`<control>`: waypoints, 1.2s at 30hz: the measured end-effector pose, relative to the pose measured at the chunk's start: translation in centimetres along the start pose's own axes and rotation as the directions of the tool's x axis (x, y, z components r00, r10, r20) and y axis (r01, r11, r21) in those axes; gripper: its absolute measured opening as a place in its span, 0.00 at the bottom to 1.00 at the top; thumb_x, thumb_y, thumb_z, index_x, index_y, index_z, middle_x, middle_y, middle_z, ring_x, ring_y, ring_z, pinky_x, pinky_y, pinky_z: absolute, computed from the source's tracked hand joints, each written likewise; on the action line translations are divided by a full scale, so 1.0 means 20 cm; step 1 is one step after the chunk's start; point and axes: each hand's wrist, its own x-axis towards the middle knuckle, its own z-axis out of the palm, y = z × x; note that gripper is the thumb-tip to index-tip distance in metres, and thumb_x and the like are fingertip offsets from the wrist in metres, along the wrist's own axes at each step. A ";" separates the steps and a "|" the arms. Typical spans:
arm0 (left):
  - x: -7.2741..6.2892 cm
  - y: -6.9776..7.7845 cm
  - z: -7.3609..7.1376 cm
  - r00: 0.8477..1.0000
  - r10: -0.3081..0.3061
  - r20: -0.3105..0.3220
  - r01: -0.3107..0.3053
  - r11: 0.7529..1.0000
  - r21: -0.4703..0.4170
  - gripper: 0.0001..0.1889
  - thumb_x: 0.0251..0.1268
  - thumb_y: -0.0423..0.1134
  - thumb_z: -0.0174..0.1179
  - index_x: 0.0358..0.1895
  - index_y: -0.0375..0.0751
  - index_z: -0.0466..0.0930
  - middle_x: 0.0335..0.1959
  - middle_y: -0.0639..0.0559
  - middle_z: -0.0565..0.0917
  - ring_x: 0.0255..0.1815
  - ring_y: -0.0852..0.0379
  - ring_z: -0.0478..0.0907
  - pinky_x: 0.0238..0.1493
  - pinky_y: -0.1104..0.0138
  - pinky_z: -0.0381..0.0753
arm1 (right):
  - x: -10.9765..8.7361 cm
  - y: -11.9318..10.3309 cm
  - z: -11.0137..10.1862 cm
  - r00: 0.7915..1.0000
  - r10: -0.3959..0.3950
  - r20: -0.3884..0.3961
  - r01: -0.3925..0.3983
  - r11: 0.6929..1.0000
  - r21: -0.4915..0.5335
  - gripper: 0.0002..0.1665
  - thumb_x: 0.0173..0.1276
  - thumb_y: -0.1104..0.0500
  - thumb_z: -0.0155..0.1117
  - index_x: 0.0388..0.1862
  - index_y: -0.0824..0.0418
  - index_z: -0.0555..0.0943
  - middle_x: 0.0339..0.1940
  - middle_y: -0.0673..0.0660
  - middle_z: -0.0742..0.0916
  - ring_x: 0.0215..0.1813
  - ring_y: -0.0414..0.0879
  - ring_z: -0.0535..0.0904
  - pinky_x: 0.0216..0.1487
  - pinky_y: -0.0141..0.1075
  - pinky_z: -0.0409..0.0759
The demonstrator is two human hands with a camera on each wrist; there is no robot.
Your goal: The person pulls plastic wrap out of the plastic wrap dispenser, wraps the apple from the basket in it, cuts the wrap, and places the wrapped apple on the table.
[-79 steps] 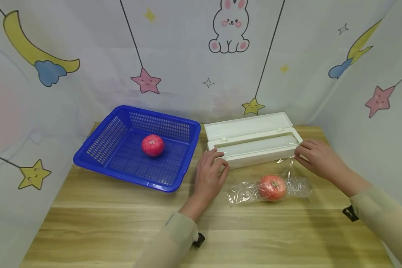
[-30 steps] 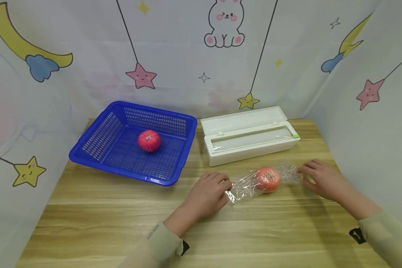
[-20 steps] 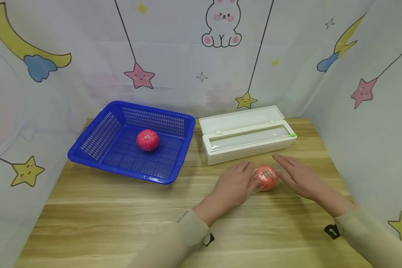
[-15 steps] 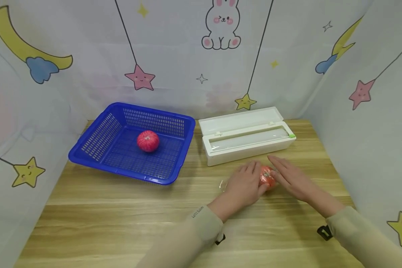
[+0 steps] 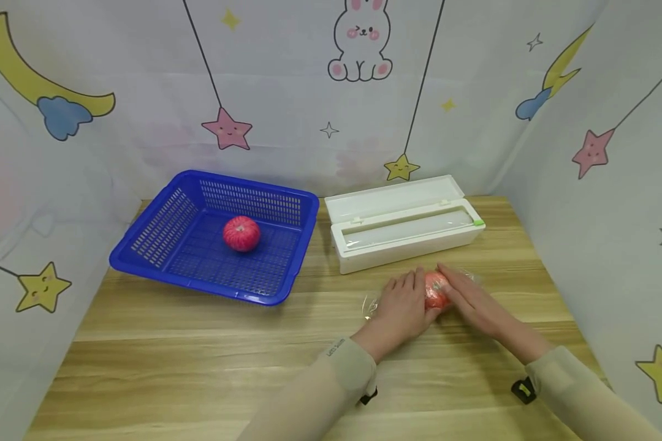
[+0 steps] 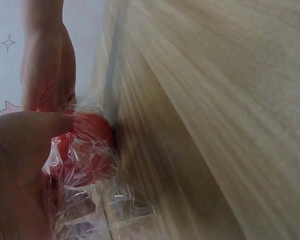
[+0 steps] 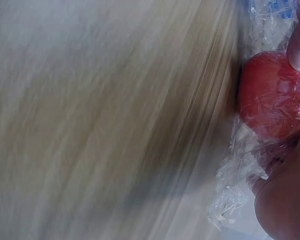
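Observation:
A red tomato (image 5: 434, 291), loosely covered in clear cling film (image 6: 132, 207), lies on the table between both hands. My left hand (image 5: 399, 309) presses its left side, fingers together and nearly straight, thumb at the near side. From the right, my flat right hand (image 5: 477, 309) presses film against the tomato, fingers extended. In the right wrist view the tomato (image 7: 270, 95) shows smooth skin under wrinkled film, with a fingertip touching it. A loose film end sticks out left of the left hand. The hands cover much of the tomato.
Behind the hands stands a white cling film dispenser (image 5: 414, 250), lid raised, with a roll (image 5: 408, 229) inside. At the back left, a blue plastic basket (image 5: 198, 288) holds another round red fruit (image 5: 241, 233). Printed fabric (image 5: 287, 92) hangs at the back and sides.
Both hands came from the dispenser to the film's two ends, then moved inward against the tomato. The spread film is now gathered beside it. The right hand has since settled closer against the tomato.

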 end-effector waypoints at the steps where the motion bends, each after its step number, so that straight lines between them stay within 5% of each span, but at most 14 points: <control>1: 0.00 0.00 0.00 1.000 0.003 -0.002 -0.003 1.000 -0.003 0.48 0.78 0.69 0.52 0.85 0.38 0.54 0.79 0.46 0.71 0.80 0.54 0.69 0.79 0.59 0.67 | 0.00 0.00 0.00 1.000 0.008 0.004 -0.008 1.000 0.013 0.33 0.90 0.55 0.42 0.84 0.72 0.60 0.82 0.74 0.68 0.82 0.75 0.59 0.77 0.72 0.56; 11: 0.04 -0.01 -0.02 0.999 -0.006 -0.048 0.002 0.998 -0.070 0.55 0.62 0.72 0.69 0.81 0.39 0.60 0.66 0.49 0.82 0.66 0.55 0.81 0.69 0.64 0.77 | 0.02 0.00 0.02 0.999 0.052 0.006 -0.052 0.993 0.105 0.34 0.91 0.52 0.35 0.84 0.72 0.59 0.83 0.74 0.65 0.84 0.75 0.54 0.78 0.73 0.51; 20: 0.04 -0.05 0.01 0.998 -0.005 -0.065 -0.005 0.988 -0.152 0.46 0.61 0.68 0.74 0.73 0.43 0.70 0.60 0.51 0.83 0.59 0.56 0.82 0.62 0.65 0.82 | 0.01 -0.03 0.04 0.998 0.045 -0.033 -0.040 0.990 0.137 0.33 0.91 0.54 0.34 0.83 0.72 0.60 0.82 0.75 0.67 0.83 0.76 0.55 0.78 0.74 0.51; 26: -0.05 -0.12 -0.05 0.994 -0.008 -0.110 -0.020 0.969 -0.245 0.46 0.61 0.64 0.75 0.76 0.43 0.69 0.63 0.49 0.82 0.59 0.52 0.84 0.59 0.61 0.84 | 0.01 -0.12 0.05 0.996 -0.006 -0.085 0.019 0.989 0.149 0.31 0.91 0.57 0.33 0.83 0.70 0.62 0.81 0.73 0.69 0.82 0.75 0.58 0.78 0.72 0.55; 36: -0.25 -0.25 -0.24 0.985 -0.004 -0.170 -0.047 0.954 -0.296 0.48 0.58 0.60 0.79 0.77 0.43 0.69 0.65 0.46 0.82 0.60 0.48 0.84 0.57 0.55 0.87 | 0.01 -0.34 0.07 0.992 -0.053 -0.114 0.077 0.974 0.213 0.32 0.91 0.54 0.29 0.87 0.62 0.58 0.84 0.69 0.66 0.84 0.72 0.57 0.78 0.73 0.55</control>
